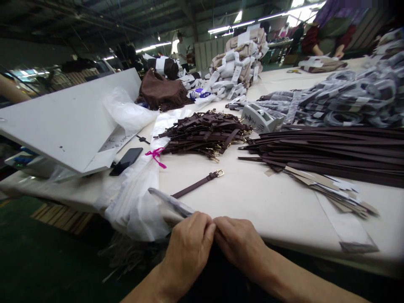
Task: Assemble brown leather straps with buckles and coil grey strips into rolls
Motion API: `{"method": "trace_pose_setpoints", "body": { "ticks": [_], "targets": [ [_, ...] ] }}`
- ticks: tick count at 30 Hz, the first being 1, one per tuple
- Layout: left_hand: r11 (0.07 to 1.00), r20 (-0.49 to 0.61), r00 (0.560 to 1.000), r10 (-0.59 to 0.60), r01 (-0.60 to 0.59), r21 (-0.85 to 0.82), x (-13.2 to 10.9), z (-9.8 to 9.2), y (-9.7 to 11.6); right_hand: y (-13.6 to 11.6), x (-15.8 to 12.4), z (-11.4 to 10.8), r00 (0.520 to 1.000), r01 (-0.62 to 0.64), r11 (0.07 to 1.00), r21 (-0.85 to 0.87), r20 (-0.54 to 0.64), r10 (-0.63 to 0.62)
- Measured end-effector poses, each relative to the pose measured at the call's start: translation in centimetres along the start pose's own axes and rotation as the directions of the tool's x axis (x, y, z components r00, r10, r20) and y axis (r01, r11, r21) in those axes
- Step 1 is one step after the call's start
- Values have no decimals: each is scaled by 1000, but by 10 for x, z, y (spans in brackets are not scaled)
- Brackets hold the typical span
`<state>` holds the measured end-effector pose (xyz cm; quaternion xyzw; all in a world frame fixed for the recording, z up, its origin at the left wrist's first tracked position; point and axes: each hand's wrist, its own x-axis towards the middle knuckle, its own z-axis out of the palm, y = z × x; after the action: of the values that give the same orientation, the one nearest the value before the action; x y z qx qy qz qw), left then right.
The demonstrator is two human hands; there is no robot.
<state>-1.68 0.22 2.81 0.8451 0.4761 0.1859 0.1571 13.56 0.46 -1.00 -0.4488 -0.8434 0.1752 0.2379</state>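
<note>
My left hand (192,239) and my right hand (241,240) meet at the near table edge, fingers closed and fingertips almost touching. A narrow strip in pale grey wrapping (172,202) runs into my left hand from the upper left. Whatever is between the fingers of my right hand is hidden. Just beyond lies a dark brown strap (197,185) with a gold buckle, its lower end passing behind the wrapped strip. Farther back is a heap of brown buckled straps (205,132). White plastic sheeting (135,210) hangs over the edge at left.
Long brown strips (331,151) and card pieces (331,189) lie at right, near a grey tape dispenser (261,118). A phone (126,161), a white board (69,122) and a brown fringed bag (162,90) are at left. Wrapped bundles (356,97) pile up behind; another person stands at back right.
</note>
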Motion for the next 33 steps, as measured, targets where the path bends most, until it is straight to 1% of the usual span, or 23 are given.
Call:
{"method": "trace_pose_setpoints", "body": {
  "ticks": [1,2,3,4,5,6,7,8,9,10,11,13,15,18,20,21,23,25,27,29,30,31,33],
  "targets": [
    [993,-24,993,119,-119,12,0,-2,-1,3,1,-2,998,-62,994,88,20,61],
    [975,-52,975,216,-214,55,0,-6,-4,6,3,-5,994,-111,981,162,42,105],
    [957,-73,959,273,-263,123,1,-10,-7,8,4,-9,990,-136,967,214,65,125],
    [943,-66,956,286,-268,197,4,-15,-10,9,5,-13,989,-139,960,243,85,122],
    [934,-12,966,258,-246,258,7,-20,-13,9,5,-17,989,-127,957,259,107,102],
    [932,99,975,199,-220,288,11,-25,-17,8,5,-22,987,-111,957,266,140,76],
    [940,245,962,117,-188,287,14,-28,-20,7,5,-26,983,-102,957,270,176,55],
    [952,373,927,37,-146,268,16,-30,-22,6,4,-31,976,-104,955,277,214,44],
    [967,467,884,-32,-91,239,17,-30,-24,5,3,-35,968,-119,950,287,247,47],
    [978,519,850,-94,-19,208,17,-29,-25,5,3,-39,960,-147,942,300,273,63],
    [983,533,834,-143,56,175,16,-26,-26,5,3,-42,952,-177,931,318,296,80],
    [983,525,831,-182,160,89,12,-17,-25,5,5,-45,935,-226,901,371,344,92],
    [976,516,836,-188,216,5,7,-6,-21,6,9,-44,917,-263,865,427,389,87],
    [966,505,847,-166,244,-90,1,8,-16,8,13,-37,873,-353,788,504,481,84],
    [961,496,853,-163,252,-116,-1,12,-13,8,15,-32,839,-400,744,536,541,62],
    [959,490,855,-169,257,-118,-3,13,-12,8,15,-30,830,-410,734,541,555,54],
    [955,482,856,-185,272,-118,-5,14,-13,8,16,-30,826,-412,755,510,558,74],
    [953,484,851,-203,286,-103,-8,13,-16,10,16,-33,820,-423,797,431,556,134],
    [944,465,841,-276,327,-32,-11,13,-20,12,17,-39,808,-439,820,367,561,181],
    [928,431,831,-353,370,46,-13,15,-21,12,18,-44,810,-427,842,330,553,195],
    [927,425,832,-356,373,46,-13,17,-21,11,18,-45,816,-408,855,319,547,185],
    [931,438,835,-332,365,10,-14,19,-19,9,19,-44,822,-386,868,313,543,170],
    [926,477,843,-250,352,-137,-14,23,-15,3,20,-39,832,-346,883,319,539,131]
  ]
}}
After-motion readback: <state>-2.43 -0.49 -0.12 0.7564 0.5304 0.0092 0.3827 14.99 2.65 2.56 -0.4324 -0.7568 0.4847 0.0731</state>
